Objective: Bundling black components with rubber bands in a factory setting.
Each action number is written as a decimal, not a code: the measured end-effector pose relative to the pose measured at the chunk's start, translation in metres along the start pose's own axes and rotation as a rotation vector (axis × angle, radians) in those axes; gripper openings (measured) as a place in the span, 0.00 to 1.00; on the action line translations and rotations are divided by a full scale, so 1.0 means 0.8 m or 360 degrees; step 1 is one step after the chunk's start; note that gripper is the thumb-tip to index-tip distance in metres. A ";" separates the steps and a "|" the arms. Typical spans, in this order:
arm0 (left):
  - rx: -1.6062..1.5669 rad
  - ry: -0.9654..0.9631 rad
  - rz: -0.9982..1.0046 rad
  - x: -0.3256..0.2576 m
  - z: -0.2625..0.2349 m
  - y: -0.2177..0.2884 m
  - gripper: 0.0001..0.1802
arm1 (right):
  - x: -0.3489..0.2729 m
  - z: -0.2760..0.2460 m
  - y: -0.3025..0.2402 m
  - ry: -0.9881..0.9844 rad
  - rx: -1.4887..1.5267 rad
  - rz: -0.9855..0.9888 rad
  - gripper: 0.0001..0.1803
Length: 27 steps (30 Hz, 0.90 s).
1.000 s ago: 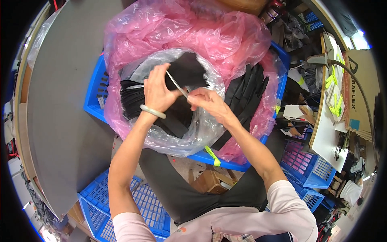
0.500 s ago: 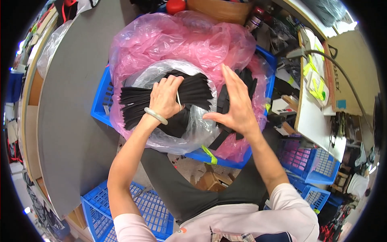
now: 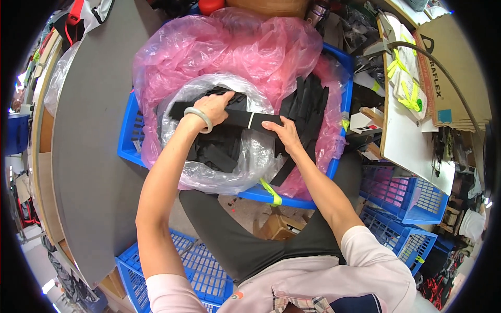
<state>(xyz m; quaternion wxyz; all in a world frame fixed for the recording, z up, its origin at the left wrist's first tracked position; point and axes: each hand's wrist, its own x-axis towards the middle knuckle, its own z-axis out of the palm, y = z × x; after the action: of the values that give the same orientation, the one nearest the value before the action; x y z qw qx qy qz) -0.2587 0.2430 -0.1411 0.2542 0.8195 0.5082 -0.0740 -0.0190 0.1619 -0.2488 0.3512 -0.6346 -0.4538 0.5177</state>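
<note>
A bundle of flat black strips lies level across the mouth of a clear plastic bag, with a narrow white band around it right of its middle. My left hand, a pale bangle at its wrist, is closed over the bundle left of the band. At the right end, my right hand grips the bundle between thumb and fingers. More black strips show inside the clear bag below. Loose black strips lie beside the bag, to the right of my right hand.
Pink plastic sheeting lines the blue crate around the bag. A grey tabletop runs along the left. On the right stand a white-topped table and stacked blue baskets. Another blue basket sits below my left arm.
My right hand has moved from open above the crate to the bundle's right end. The fanned bundle is now flat and narrow, and its band has shifted to the right of my left hand.
</note>
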 end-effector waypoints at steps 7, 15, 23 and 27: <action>0.0582 0.0524 -0.0101 -0.027 0.081 -0.036 0.56 | 0.009 0.005 -0.002 -0.0086 0.0138 0.0082 0.28; 0.0303 0.0297 -0.0119 -0.007 0.104 -0.101 0.33 | 0.058 0.019 -0.018 -0.0205 -0.0182 0.0105 0.31; 0.0284 0.0390 -0.0146 -0.005 0.097 -0.088 0.30 | 0.058 0.004 -0.058 -0.0262 -0.1421 -0.0929 0.61; 0.0382 0.0346 -0.0014 0.007 0.083 -0.074 0.27 | 0.063 0.013 -0.042 -0.0259 -0.1714 -0.0949 0.26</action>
<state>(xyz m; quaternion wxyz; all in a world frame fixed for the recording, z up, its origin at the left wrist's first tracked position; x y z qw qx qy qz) -0.2987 0.2358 -0.2202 0.0975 0.8450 0.5238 -0.0461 -0.0336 0.2206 -0.2375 0.0754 -0.5272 -0.8344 0.1422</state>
